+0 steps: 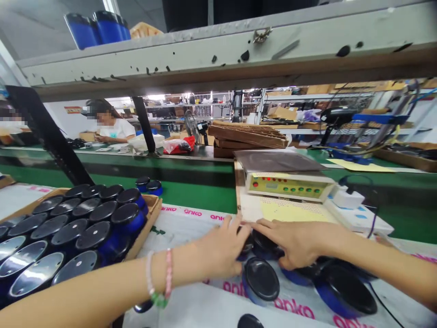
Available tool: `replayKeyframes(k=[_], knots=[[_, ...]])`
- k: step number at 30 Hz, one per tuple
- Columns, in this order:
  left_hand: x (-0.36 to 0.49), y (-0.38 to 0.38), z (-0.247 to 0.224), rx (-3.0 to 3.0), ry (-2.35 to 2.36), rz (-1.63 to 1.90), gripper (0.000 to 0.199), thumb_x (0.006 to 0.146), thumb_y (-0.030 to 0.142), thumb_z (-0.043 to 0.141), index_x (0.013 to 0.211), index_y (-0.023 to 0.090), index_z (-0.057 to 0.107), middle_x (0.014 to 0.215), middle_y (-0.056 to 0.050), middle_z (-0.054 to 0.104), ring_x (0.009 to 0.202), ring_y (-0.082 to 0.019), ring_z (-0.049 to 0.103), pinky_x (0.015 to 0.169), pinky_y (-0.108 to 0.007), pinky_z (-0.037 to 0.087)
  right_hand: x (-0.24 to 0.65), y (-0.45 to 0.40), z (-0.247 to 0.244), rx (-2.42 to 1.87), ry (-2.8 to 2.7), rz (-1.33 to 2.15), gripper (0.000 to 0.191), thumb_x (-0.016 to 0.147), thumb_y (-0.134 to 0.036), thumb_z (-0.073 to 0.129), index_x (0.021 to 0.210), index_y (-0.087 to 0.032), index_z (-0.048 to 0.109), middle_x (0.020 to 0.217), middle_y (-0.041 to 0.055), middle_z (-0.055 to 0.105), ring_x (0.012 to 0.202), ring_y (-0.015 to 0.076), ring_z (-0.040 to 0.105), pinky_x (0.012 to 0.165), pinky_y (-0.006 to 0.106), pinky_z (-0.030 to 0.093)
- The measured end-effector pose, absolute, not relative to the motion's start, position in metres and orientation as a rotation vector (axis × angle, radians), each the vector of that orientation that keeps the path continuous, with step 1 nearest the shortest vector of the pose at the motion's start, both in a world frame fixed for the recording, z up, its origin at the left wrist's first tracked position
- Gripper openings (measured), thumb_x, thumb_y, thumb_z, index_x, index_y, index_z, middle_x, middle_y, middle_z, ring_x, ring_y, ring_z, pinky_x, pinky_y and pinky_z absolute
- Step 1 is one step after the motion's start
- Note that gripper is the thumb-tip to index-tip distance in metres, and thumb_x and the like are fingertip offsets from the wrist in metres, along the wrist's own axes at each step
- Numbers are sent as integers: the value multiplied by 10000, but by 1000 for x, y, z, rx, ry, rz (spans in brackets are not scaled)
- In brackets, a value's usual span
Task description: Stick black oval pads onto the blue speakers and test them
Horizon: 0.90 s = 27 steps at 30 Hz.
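Both hands reach to the middle of the bench, fingertips nearly meeting over black-topped blue cups. My left hand (pixel 227 248), beaded bracelets at its wrist, has its fingers apart against a partly hidden cup (pixel 246 243). My right hand (pixel 295 239) lies over a second cup (pixel 264 241), fingers spread, thumb pointing down. Just below the hands stands another cup (pixel 261 279). More cups (pixel 344 289) sit beneath and beside my right forearm.
A cardboard tray (pixel 155 212) of many blue cups (pixel 128 218) is at left. Behind the hands stands a control box (pixel 290 186), with a white adapter (pixel 348 198) and cables at its right. A shelf (pixel 218 54) crosses overhead. A person (pixel 114 127) sits beyond the green belt (pixel 194 184).
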<state>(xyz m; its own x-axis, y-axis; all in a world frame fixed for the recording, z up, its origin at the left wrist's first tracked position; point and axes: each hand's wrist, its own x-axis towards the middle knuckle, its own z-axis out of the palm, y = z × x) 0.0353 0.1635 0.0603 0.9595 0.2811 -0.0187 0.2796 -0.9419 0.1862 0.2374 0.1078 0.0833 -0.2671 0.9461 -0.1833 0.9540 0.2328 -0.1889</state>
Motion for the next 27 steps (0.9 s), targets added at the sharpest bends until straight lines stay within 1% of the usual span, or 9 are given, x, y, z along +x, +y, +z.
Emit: replayKeyframes(k=[2, 5, 8, 10, 13, 16, 21, 24, 27], knots=[[45, 181, 59, 2880, 487, -62, 682, 699, 305, 708, 1262, 151, 354, 1204, -147, 554, 1057, -287, 562, 807, -367, 501, 236, 108, 81, 1852, 2433, -508, 653, 583, -188, 642, 1226, -141, 543, 1072, 115, 626, 829, 249, 643, 708, 336, 483], [44, 224, 75, 2871, 555, -208, 557, 667, 387, 742, 1131, 210, 490, 1005, -47, 648, 886, -226, 632, 718, -299, 516, 229, 128, 89, 1824, 2507, -548, 489, 642, -200, 620, 1127, -170, 569, 966, 74, 645, 799, 231, 629, 670, 314, 470], [25, 281, 95, 2885, 821, -299, 449, 733, 380, 722, 1104, 197, 548, 1028, -48, 635, 900, -222, 624, 772, -361, 515, 211, 171, 92, 1858, 2616, -515, 408, 688, -244, 650, 1079, -183, 553, 913, 39, 628, 779, 196, 604, 657, 288, 457], [7, 320, 103, 2868, 1094, -336, 356, 865, 352, 603, 1156, 160, 534, 1100, -74, 598, 943, -214, 607, 812, -415, 509, 191, 208, 85, 1888, 2657, -487, 412, 725, -278, 682, 1099, -170, 546, 968, 46, 612, 828, 192, 594, 700, 308, 471], [-20, 368, 102, 2802, 1440, -378, 348, 894, 321, 573, 1200, 166, 516, 1209, -90, 546, 1014, -228, 583, 844, -436, 505, 153, 264, 68, 1960, 2652, -477, 341, 876, -351, 589, 1157, -163, 541, 1112, 69, 578, 915, 192, 593, 766, 377, 505], [-40, 390, 98, 2735, 1645, -436, 353, 892, 319, 577, 1207, 170, 517, 1227, -91, 540, 1041, -236, 574, 865, -450, 496, 118, 302, 59, 2010, 2652, -482, 341, 909, -342, 555, 1200, -169, 526, 1178, 81, 562, 965, 203, 594, 792, 399, 517], [-39, 373, 110, 2785, 1698, -406, 388, 890, 320, 576, 1241, 178, 493, 1303, -98, 485, 1142, -273, 511, 938, -515, 433, 110, 303, 87, 1859, 2746, -486, 338, 907, -333, 558, 1201, -168, 528, 1203, 82, 555, 999, 212, 585, 824, 419, 505], [-16, 321, 117, 2913, 1394, -324, 429, 865, 296, 596, 1258, 167, 481, 1334, -125, 450, 1203, -310, 450, 988, -533, 369, 149, 259, 117, 1756, 2747, -430, 367, 878, -299, 582, 1216, -168, 527, 1244, 98, 535, 1073, 242, 552, 887, 449, 460], [10, 237, 103, 2948, 798, -343, 522, 748, 399, 699, 1216, 247, 527, 1246, -60, 541, 1109, -242, 534, 967, -334, 427, 202, 183, 134, 1683, 2594, -458, 401, 750, -257, 665, 1140, -170, 623, 1084, 118, 638, 947, 287, 623, 804, 426, 491]])
